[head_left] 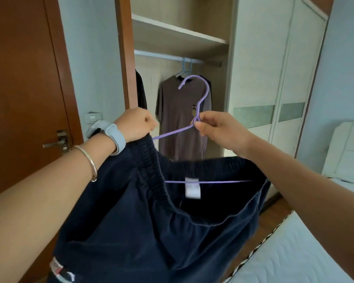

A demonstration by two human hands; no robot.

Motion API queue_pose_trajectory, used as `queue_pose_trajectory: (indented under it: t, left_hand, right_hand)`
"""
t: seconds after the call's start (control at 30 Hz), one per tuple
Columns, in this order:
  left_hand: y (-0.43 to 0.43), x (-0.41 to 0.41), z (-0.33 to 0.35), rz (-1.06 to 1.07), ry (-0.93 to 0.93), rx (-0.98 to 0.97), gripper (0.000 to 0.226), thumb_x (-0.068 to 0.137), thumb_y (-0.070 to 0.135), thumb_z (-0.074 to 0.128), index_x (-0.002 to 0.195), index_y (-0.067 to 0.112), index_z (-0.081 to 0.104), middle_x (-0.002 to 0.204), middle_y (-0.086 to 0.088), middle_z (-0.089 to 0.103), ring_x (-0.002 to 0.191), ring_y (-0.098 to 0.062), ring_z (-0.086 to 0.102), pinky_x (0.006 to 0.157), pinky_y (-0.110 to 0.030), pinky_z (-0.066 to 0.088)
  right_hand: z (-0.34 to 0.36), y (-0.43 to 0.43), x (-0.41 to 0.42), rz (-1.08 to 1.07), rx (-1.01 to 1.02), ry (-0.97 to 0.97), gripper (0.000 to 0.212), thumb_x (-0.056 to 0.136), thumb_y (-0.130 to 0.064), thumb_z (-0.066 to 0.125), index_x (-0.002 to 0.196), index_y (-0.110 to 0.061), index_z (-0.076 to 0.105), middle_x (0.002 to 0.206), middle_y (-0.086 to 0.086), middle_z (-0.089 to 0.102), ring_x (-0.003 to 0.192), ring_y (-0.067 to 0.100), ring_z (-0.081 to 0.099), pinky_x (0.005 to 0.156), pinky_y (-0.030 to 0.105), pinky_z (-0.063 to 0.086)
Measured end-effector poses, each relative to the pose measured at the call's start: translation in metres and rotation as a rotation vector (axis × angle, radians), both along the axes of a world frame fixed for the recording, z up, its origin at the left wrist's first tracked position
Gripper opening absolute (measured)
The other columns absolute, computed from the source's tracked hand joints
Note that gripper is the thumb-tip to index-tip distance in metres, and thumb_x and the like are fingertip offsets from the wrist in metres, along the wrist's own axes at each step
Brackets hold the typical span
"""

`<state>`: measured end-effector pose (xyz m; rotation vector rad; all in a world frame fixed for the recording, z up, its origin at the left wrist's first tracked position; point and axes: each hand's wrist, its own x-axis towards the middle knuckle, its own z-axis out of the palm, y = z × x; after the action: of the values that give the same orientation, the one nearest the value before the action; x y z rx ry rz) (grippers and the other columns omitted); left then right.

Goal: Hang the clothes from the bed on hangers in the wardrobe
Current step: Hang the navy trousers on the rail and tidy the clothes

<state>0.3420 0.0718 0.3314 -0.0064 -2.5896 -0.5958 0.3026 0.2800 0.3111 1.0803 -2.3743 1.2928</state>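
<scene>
Held up below and in front of wardrobe rail (pixel 161 56): navy shorts (pixel 151 231), waistband gaping open, white label (pixel 192 187) showing inside. L hand (pixel 136 124) fisted on waistband's left edge, lifting it; watch (pixel 112 135) and bangle (pixel 88 162) on that wrist. R hand (pixel 215 127) pinching neck of purple hanger (pixel 223 181) just under its hook, hook tip upright and short of rail. Hands apart, level w/ each other. Hanger's left arm tucked under waistband by L hand; bottom bar across the opening, in front of label. Hung on rail: grey-purple T-shirt (pixel 180 111) on blue hanger (pixel 183 66), right of rail's middle. Dark garment (pixel 141 92) at rail's far left end, against brown frame edge. Bare stretch of rail btwn those two. Brown door (pixel 18 78) left of rail, white sliding door (pixel 274 78) right of it, bed corner (pixel 294 252) well below right.
</scene>
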Motion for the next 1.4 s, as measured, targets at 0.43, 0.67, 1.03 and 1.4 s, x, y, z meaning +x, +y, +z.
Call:
queue_pose_trajectory:
  t: [0.43, 0.67, 1.03, 1.4]
  left_hand:
    - [-0.017, -0.119, -0.025, -0.283, 0.06, 0.069, 0.026, 0.093, 0.031, 0.048, 0.078, 0.02, 0.066, 0.044, 0.006, 0.039, 0.038, 0.001, 0.039, 0.044, -0.011, 0.03]
    - [-0.036, -0.198, -0.017, -0.335, 0.002, 0.09, 0.024, 0.095, 0.029, 0.044, 0.083, 0.023, 0.065, 0.06, 0.007, 0.048, 0.052, -0.008, 0.04, 0.055, -0.017, 0.034]
    - [-0.075, -0.308, -0.028, -0.494, 0.027, 0.079, 0.022, 0.093, 0.03, 0.048, 0.087, 0.025, 0.069, 0.062, 0.01, 0.054, 0.043, 0.0, 0.043, 0.051, -0.007, 0.034]
    - [-0.077, -0.352, -0.023, -0.741, 0.049, 0.182, 0.025, 0.093, 0.024, 0.052, 0.094, 0.011, 0.073, 0.051, 0.013, 0.053, 0.044, 0.009, 0.049, 0.05, 0.0, 0.035]
  right_hand:
    - [0.006, -0.056, -0.127, 0.053, 0.027, -0.018, 0.022, 0.094, -0.022, 0.051, 0.099, -0.012, 0.069, 0.08, -0.003, 0.066, 0.063, 0.002, 0.056, 0.065, 0.01, 0.048]
    - [-0.031, 0.006, -0.206, -0.405, 0.008, -0.054, 0.041, 0.089, -0.045, 0.05, 0.121, -0.021, 0.059, 0.107, -0.009, 0.059, 0.103, 0.008, 0.053, 0.092, 0.023, 0.035]
    - [-0.049, -0.007, -0.272, -0.879, 0.437, 0.131, 0.03, 0.093, -0.017, 0.043, 0.101, -0.003, 0.068, 0.102, 0.018, 0.067, 0.098, 0.035, 0.057, 0.081, 0.033, 0.042]
    - [-0.027, -0.035, -0.271, -0.966, 0.224, -0.045, 0.036, 0.09, -0.031, 0.049, 0.097, -0.003, 0.071, 0.092, 0.009, 0.065, 0.092, 0.025, 0.057, 0.077, 0.027, 0.038]
